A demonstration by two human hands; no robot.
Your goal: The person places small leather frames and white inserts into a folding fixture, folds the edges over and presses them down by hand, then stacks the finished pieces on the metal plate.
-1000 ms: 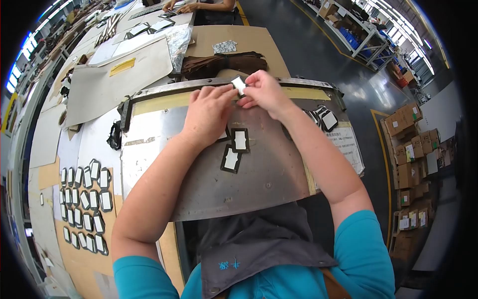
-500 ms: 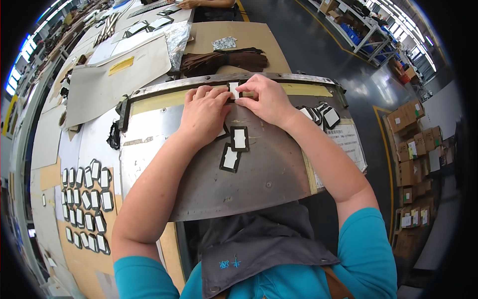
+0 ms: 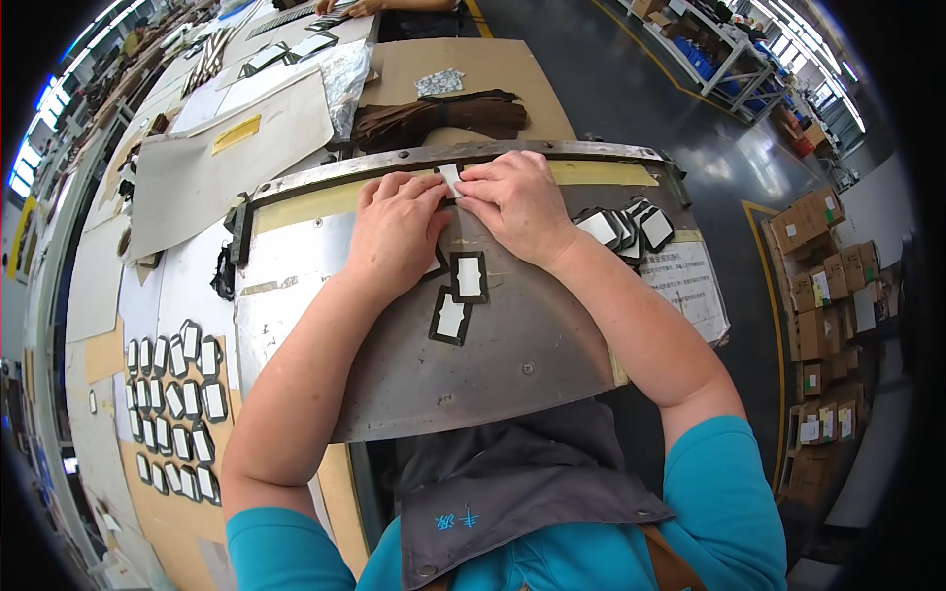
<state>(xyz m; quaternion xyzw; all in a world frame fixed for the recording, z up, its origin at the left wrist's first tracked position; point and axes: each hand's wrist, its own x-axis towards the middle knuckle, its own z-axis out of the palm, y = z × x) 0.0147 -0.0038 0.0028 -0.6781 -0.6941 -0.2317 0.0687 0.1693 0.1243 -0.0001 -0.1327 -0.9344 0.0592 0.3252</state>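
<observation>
A small dark-edged white piece (image 3: 450,177) lies against the raised back bar of a metal plate (image 3: 434,384). My left hand (image 3: 399,222) has its fingers bent together at the piece's left edge. From the other side, the bunched fingers of my right hand (image 3: 517,202) press on its right edge. Much of the dark edging is hidden by my fingers. Nearer to me lie two similar pieces, an upper framed piece (image 3: 469,277) and a tilted lower framed piece (image 3: 451,317), overlapping slightly. Another one is partly covered by my left hand.
A pile of framed pieces (image 3: 631,229) sits at the plate's right. Several more stand in rows on a brown board (image 3: 163,502) at left. Beyond the bar lies a brown strip bundle (image 3: 443,118). A co-worker's arm (image 3: 414,5) shows at the far table.
My right hand has shifted left and its fingers have closed in over the piece, covering more of it. My left hand stays at the piece's left edge.
</observation>
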